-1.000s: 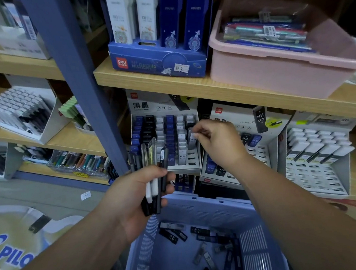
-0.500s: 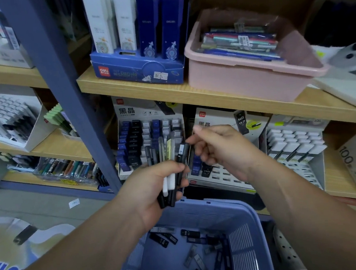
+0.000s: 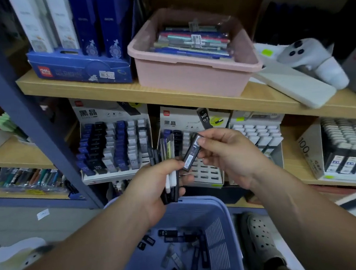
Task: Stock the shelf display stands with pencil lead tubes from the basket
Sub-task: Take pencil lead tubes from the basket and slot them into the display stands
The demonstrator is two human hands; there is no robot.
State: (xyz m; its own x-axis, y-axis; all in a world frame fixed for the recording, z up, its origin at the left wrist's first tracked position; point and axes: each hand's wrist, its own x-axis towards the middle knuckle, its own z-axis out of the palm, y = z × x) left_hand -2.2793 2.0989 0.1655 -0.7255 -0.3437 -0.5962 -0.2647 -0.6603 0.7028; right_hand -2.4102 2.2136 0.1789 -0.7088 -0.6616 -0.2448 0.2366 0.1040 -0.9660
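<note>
My left hand (image 3: 155, 186) grips a bundle of pencil lead tubes (image 3: 167, 157), black, white and clear, standing upright above the blue basket (image 3: 216, 235). My right hand (image 3: 228, 154) pinches one dark lead tube (image 3: 191, 155) by its upper end, its lower end touching the bundle. Several loose tubes (image 3: 178, 249) lie on the basket floor. Behind the hands, on the middle shelf, stand two display stands: the left stand (image 3: 113, 144) nearly full, the middle stand (image 3: 206, 175) with open slots, partly hidden by my hands.
A third stand (image 3: 258, 132) with white tubes sits right of the middle one. Above, a wooden shelf (image 3: 169, 92) carries a pink bin (image 3: 189, 73) and a blue box (image 3: 76, 70). A blue upright post (image 3: 27, 118) runs at left. A shoe (image 3: 261, 241) lies beside the basket.
My right hand left the left display stand and came back to the bundle, now pinching a dark tube there. The view shifted right; my left hand stays on the bundle.
</note>
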